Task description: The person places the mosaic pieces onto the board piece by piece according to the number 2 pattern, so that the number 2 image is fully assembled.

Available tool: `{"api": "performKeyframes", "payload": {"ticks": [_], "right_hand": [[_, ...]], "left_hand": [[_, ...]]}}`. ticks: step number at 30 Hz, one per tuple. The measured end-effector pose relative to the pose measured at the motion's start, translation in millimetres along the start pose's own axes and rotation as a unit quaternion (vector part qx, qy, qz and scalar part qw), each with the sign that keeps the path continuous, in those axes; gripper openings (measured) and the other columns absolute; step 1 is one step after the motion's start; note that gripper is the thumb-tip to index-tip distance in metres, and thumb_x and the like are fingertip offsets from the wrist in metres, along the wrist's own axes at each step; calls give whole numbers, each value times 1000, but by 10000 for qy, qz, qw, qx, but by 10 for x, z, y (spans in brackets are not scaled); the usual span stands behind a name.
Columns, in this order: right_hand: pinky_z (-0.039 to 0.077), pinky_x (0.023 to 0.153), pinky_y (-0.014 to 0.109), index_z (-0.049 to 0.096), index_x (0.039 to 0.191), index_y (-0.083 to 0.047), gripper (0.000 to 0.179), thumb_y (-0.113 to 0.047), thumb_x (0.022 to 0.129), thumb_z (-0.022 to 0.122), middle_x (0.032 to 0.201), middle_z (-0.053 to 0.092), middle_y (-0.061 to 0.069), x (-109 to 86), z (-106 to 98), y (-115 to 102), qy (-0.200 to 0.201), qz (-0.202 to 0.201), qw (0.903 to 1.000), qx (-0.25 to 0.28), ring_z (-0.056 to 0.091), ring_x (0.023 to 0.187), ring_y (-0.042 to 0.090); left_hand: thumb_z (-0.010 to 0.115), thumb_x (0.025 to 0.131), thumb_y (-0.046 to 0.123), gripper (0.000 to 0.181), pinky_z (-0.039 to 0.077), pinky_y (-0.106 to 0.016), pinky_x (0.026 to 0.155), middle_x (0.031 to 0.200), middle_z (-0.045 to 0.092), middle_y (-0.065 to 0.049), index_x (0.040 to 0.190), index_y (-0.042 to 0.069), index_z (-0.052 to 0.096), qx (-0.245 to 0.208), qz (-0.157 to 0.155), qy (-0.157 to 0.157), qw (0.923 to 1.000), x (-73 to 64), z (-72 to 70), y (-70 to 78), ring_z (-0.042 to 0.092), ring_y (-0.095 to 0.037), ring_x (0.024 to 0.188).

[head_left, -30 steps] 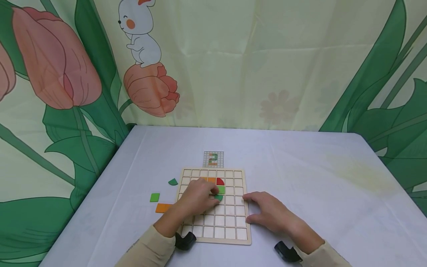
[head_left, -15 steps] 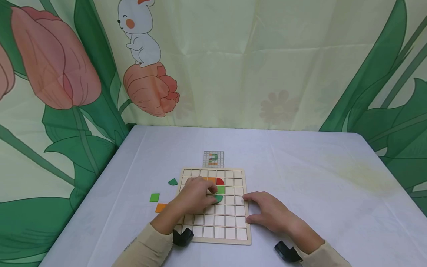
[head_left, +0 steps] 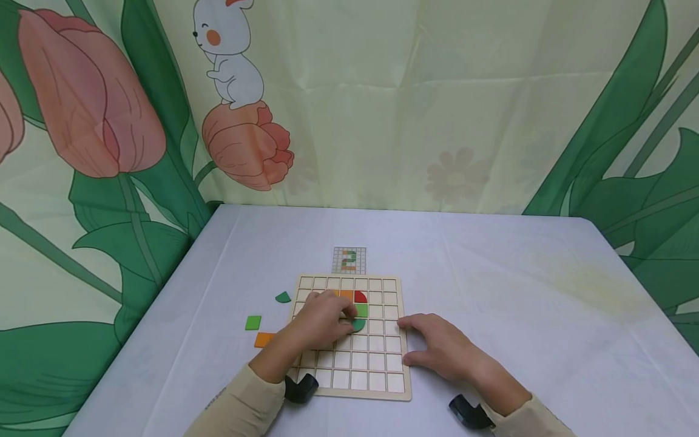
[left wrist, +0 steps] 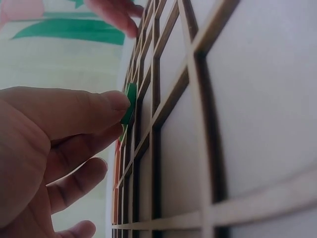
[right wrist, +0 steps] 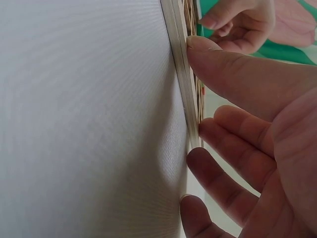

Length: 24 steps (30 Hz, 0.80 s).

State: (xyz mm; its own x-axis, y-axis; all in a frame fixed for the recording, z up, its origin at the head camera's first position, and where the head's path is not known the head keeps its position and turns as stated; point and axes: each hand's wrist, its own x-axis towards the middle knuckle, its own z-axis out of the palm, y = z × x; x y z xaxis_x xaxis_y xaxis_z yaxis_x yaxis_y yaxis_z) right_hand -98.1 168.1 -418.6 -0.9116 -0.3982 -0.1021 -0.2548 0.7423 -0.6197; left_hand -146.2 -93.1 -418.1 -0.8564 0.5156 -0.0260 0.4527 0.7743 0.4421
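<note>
With thumb and index finger, my left hand [head_left: 321, 317] pinches a dark green quarter-circle tile [head_left: 358, 326] at a cell near the middle of the wooden grid board [head_left: 377, 362]. In the left wrist view the green tile [left wrist: 130, 103] stands tilted against the grid's ridges under the thumb tip. Just above it on the board lie a light green square tile [head_left: 361, 310], a red quarter-circle tile [head_left: 360, 297] and orange tile [head_left: 345, 294], partly covered by the hand. My right hand [head_left: 445, 346] rests its thumb and fingertips along the board's right edge, fingers loosely bent.
Left of the board lie a loose green quarter-circle tile [head_left: 283, 297], a light green square [head_left: 253, 323] and an orange tile [head_left: 263, 339], partly behind the left forearm. A small pattern card [head_left: 349, 260] showing a 2 lies beyond the board on the white tablecloth [head_left: 491, 273].
My left hand has shifted slightly left, and more of the green quarter-circle tile shows beside its fingertips. The right hand has stayed at the board's edge.
</note>
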Motion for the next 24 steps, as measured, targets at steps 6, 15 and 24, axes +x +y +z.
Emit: {"api": "performKeyframes", "payload": {"ticks": [6, 15, 24], "right_hand": [[38, 107, 51, 62, 132, -8, 58, -22, 80, 84, 132, 61, 5, 6, 10, -4, 1, 76, 10000, 44, 51, 129, 32], [39, 106, 51, 63, 132, -8, 58, -23, 80, 84, 131, 61, 5, 3, 10, -2, 14, 44, 10000, -27, 51, 128, 32], [38, 107, 51, 63, 131, -9, 57, -22, 80, 84, 132, 61, 4, 2, 11, -9, 15, 91, 10000, 7, 51, 129, 31]], "left_hand": [[79, 86, 21, 10, 37, -44, 91, 92, 69, 13, 95, 18, 75, 35, 28, 12, 10000, 12, 9, 9, 55, -15, 96], [79, 86, 21, 11, 37, -46, 93, 91, 68, 14, 95, 19, 74, 87, 42, 0, 10000, 16, 0, 20, 54, -14, 93], [80, 85, 23, 11, 38, -46, 93, 89, 68, 14, 94, 19, 74, 207, 69, 55, 9997, 22, -5, 27, 54, -14, 91]]}}
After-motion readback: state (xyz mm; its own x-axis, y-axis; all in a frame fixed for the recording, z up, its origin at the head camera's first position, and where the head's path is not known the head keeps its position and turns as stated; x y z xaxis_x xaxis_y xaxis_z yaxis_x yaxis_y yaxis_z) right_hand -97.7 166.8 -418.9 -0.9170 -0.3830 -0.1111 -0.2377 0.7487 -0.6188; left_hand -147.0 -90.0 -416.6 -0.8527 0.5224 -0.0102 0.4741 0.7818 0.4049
